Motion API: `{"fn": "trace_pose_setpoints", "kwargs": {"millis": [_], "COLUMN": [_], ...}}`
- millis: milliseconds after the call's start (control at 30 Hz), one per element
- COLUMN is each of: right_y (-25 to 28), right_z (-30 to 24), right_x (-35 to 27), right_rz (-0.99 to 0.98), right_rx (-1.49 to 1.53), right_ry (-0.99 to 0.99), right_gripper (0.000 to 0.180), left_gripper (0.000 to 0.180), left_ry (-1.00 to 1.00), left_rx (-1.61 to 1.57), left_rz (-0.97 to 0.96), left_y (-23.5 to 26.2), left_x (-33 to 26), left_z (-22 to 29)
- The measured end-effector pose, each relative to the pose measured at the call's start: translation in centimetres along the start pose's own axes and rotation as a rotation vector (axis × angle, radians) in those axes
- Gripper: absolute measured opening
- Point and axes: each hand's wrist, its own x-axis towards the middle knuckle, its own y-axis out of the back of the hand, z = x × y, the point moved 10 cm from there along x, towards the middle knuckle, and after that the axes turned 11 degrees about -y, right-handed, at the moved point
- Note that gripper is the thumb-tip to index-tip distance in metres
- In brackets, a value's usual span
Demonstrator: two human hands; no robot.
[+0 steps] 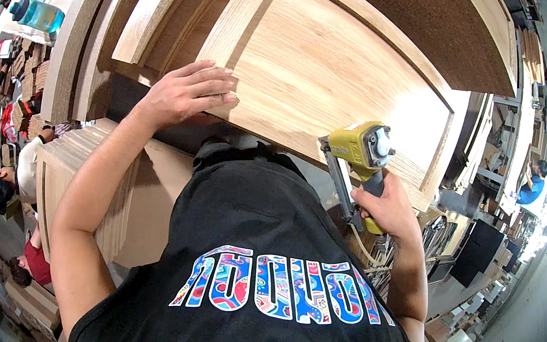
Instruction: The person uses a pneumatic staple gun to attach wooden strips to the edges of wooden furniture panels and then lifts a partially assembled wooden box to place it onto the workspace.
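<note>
Left hand (186,91) lies flat, fingers apart, on the door panel (330,73). Right hand (388,206), at 4 o'clock, fingers clamped on the nail gun (360,148): a slip could misfire.

A woodworking shop, busy floor: a framed oak panel (343,82) lies on the bench, board stacks (85,178) beside it. A yellow nail gun (360,157) is out, more panels (534,58) racked behind, other workers (26,169) nearby.

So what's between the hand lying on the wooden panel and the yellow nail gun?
In the head view, only bare panel lies between the left hand and the nail gun.
</note>
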Motion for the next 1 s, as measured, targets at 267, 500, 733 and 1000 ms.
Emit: {"fn": "trace_pose_setpoints", "kwargs": {"millis": [267, 500, 733, 1000], "right_y": [0.5, 0.2, -3.0, -4.5], "right_z": [-0.5, -3.8, -5.6, -7.0], "right_x": [-0.2, -1.6, 0.3, 1.0], "right_rz": [0.005, 0.057, 0.029, 0.018], "right_rx": [-0.065, -0.172, -0.211, -0.122], "right_ry": [-0.035, 0.069, 0.044, 0.027], "right_gripper": [0.048, 0.051, 0.049, 0.042], "left_gripper": [0.04, 0.063, 0.06, 0.054], "left_ry": [-0.04, -0.077, -0.083, -0.129], "left_rx": [-0.044, -0.143, -0.18, -0.186], "left_rz": [0.038, 0.056, 0.086, 0.174], "left_y": [-1.0, -0.3, 0.1, 1.3], "left_x": [-0.8, -0.7, -0.5, -0.4], "left_z": [-0.7, -0.8, -0.8, -0.8]}}
